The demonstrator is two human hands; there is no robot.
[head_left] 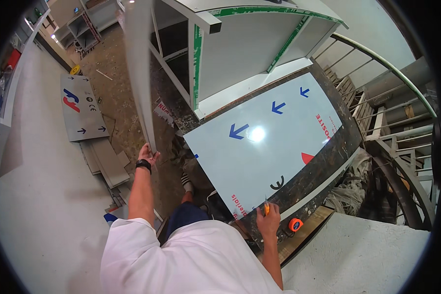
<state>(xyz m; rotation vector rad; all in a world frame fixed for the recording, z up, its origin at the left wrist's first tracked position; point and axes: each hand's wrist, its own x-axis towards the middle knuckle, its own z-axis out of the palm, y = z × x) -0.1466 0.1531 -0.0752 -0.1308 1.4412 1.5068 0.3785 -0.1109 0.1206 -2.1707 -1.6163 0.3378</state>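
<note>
With my left hand [147, 158] I grip the lower end of a long pale panel [141, 88]. It stands up steeply, seen nearly edge-on and smeared toward the top. My right hand [268, 224] is closed around an orange utility knife [266, 209] at the near edge of a glossy white sheet [220, 164]. Blue arrows and red print mark that sheet, which lies on a dark, stained worktable [314, 181]. An orange tape measure [295, 224] rests just right of my right hand, apart from it.
Behind the sheet stands a white cabinet frame [240, 54] with green-edged strips. A printed panel [83, 108] leans at the left above stacked offcuts [108, 161]. Metal railing [377, 59] curves along the right, near crumpled plastic sheeting [350, 188].
</note>
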